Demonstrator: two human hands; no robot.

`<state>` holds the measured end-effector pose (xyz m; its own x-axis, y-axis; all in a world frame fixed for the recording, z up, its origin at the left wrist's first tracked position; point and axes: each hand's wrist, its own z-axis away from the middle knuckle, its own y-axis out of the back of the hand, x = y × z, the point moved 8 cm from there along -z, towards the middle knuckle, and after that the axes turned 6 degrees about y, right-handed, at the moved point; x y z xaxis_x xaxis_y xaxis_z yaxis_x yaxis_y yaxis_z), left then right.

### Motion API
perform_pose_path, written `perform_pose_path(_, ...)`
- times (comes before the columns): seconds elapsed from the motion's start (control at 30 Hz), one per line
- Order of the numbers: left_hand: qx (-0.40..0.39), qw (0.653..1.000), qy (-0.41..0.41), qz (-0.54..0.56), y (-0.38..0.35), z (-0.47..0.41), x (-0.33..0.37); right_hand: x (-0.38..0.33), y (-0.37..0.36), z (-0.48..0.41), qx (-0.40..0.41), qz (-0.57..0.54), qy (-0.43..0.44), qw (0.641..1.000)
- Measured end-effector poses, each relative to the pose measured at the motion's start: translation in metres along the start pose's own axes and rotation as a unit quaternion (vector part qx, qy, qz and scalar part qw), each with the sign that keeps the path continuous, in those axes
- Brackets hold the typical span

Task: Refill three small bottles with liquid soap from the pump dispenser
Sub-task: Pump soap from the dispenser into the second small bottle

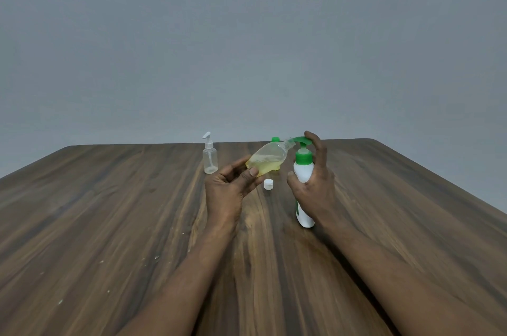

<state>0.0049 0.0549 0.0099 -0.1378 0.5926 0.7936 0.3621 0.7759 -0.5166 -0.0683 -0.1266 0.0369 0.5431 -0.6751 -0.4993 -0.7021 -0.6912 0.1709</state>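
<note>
Two bare hands worked above a dark wooden table (109, 212). The left hand (230, 187) gripped a small clear bottle (267, 157) by its base, thumb and fingers curled round the lower end. That bottle was off the table and tilted, its neck pointing toward 2 o'clock. Its uncapped mouth met the spout of the green pump head (301, 140). Pale yellow soap pooled along the bottle's lower side, with some bubbles at the surface.

The right hand (315, 184) held the white pump dispenser (303, 171), which stood on the table at 3 o'clock from the tilted bottle. The thumb curled against the dispenser's near-left side, the palm and fingers wrapped behind it, and the index finger reached up to the pump head's right edge. Whether that finger was pressing down could not be told.

One white cap (269, 184) lay on the table at 6 o'clock from the held bottle, between the hands and touching neither. At 9 o'clock, near the left hand's fingertips, an empty-looking pump bottle (210, 157) stood upright. At 12 o'clock, mostly hidden behind the tilted bottle, stood a green-capped bottle (275, 139), with a little yellow showing at its base.
</note>
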Motion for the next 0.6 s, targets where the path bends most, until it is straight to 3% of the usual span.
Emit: perform_pose_path(0.6, 0.004, 1.000, 0.001, -0.004, -0.0005, -0.0001, 0.0002, 0.0048, -0.0007, -0.0003, 0.000, 0.021, 0.002, 1.000)
